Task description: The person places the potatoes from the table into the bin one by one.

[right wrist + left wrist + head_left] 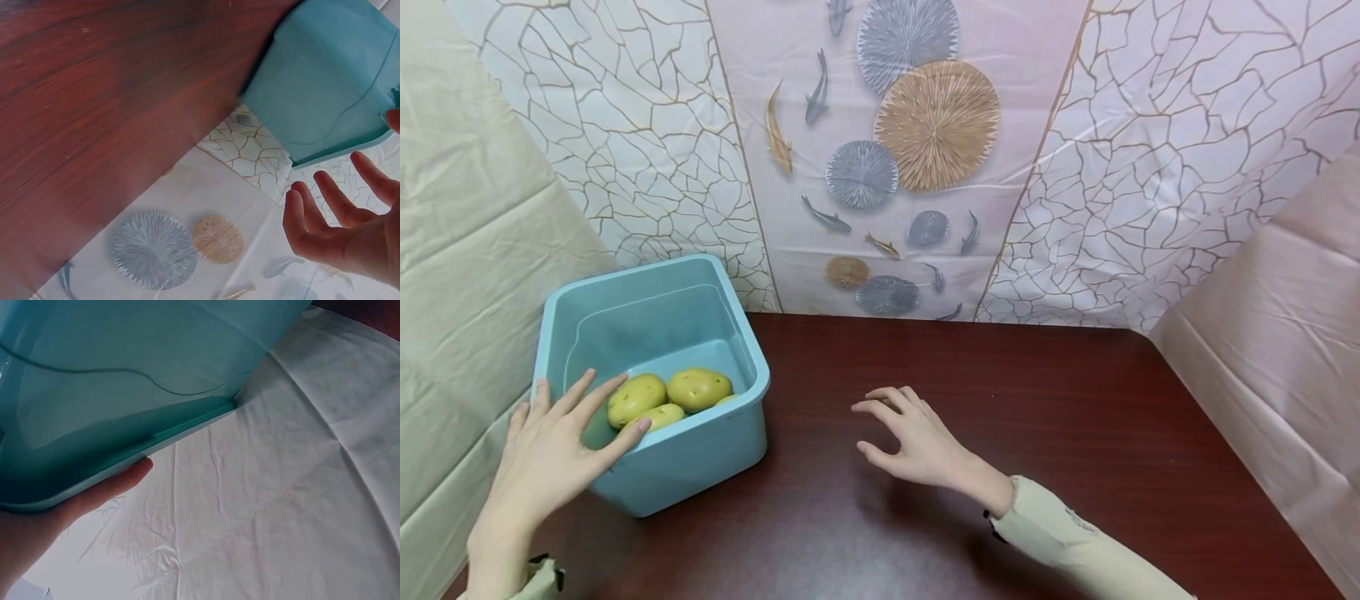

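Observation:
A blue plastic bin stands on the table at the left, with several yellow potatoes in its near part. My left hand is at the bin's near left corner, fingers spread and fairly straight over the rim. In the left wrist view, one finger of it lies along the outside of the rim; whether it presses there I cannot tell. My right hand hovers above the table to the right of the bin, fingers loosely bent and apart, holding nothing. The right wrist view shows that hand with the bin beyond it.
The dark red-brown table extends to the right of the bin. A patterned cloth hangs along its back edge. Plain beige cloth covers the right side, and a similar cloth rises close beside the bin on the left.

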Demonstrator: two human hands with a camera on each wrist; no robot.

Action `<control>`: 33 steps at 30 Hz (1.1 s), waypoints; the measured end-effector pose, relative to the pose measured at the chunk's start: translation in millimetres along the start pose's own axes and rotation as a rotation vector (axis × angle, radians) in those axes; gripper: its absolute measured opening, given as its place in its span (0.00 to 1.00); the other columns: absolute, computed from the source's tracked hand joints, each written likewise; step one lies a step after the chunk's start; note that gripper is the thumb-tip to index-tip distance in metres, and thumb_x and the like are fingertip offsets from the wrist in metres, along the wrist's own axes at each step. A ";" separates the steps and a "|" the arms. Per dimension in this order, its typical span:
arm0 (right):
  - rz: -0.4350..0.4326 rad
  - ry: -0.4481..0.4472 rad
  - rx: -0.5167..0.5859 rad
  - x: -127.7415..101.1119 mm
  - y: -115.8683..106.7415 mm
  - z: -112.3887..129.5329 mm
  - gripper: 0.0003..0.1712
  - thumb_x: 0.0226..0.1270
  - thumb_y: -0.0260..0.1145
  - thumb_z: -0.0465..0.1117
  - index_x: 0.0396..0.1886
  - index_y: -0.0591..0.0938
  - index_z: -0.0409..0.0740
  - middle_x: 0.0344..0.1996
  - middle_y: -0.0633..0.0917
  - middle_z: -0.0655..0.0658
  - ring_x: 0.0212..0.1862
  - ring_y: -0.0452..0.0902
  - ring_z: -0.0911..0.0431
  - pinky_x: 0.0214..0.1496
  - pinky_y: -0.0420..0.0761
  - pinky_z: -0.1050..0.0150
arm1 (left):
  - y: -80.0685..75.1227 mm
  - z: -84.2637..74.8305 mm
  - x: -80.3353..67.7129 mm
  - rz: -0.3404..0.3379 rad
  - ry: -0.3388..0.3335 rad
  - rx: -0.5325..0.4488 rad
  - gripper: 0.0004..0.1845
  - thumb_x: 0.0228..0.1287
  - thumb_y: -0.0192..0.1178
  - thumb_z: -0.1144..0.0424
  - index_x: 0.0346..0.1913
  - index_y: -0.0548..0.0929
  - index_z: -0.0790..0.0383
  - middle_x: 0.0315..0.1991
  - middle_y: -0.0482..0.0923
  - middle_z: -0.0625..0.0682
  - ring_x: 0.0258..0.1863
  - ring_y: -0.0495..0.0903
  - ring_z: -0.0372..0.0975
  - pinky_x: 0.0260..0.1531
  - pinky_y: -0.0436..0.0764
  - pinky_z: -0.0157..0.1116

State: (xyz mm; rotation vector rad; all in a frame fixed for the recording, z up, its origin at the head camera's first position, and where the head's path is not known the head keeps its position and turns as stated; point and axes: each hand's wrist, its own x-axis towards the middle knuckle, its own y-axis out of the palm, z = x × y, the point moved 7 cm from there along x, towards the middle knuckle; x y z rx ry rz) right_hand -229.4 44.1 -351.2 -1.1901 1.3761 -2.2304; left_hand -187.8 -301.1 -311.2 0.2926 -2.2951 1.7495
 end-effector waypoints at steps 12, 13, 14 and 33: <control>0.018 0.029 -0.021 -25.5 -8.3 -18.0 0.23 0.50 0.65 0.51 0.50 0.76 0.58 0.47 0.77 0.51 0.46 0.70 0.58 0.41 0.73 0.58 | -6.5 -5.0 -1.0 -0.089 0.055 -0.045 0.37 0.49 0.59 0.41 0.63 0.66 0.50 0.61 0.60 0.71 0.58 0.46 0.76 0.47 0.48 0.64; 0.016 0.032 -0.022 -27.2 -9.5 -19.8 0.23 0.51 0.65 0.51 0.50 0.75 0.58 0.47 0.77 0.51 0.46 0.70 0.58 0.41 0.73 0.58 | -6.6 -5.1 -1.5 -0.087 0.055 -0.051 0.37 0.49 0.60 0.41 0.63 0.66 0.50 0.62 0.60 0.71 0.58 0.46 0.75 0.47 0.47 0.64; 0.014 0.035 -0.024 -28.9 -10.7 -21.6 0.23 0.51 0.65 0.51 0.50 0.75 0.58 0.47 0.77 0.51 0.46 0.70 0.58 0.41 0.73 0.58 | -6.7 -5.1 -2.1 -0.084 0.054 -0.057 0.37 0.48 0.60 0.41 0.63 0.65 0.50 0.62 0.60 0.70 0.59 0.46 0.75 0.47 0.47 0.64; -0.068 0.089 -0.060 -57.4 -34.4 -39.6 0.22 0.50 0.67 0.46 0.47 0.77 0.55 0.45 0.77 0.54 0.46 0.70 0.59 0.43 0.74 0.59 | -13.3 -31.0 -23.3 -0.231 0.205 -0.233 0.29 0.51 0.64 0.60 0.59 0.71 0.54 0.59 0.65 0.71 0.58 0.52 0.74 0.57 0.47 0.65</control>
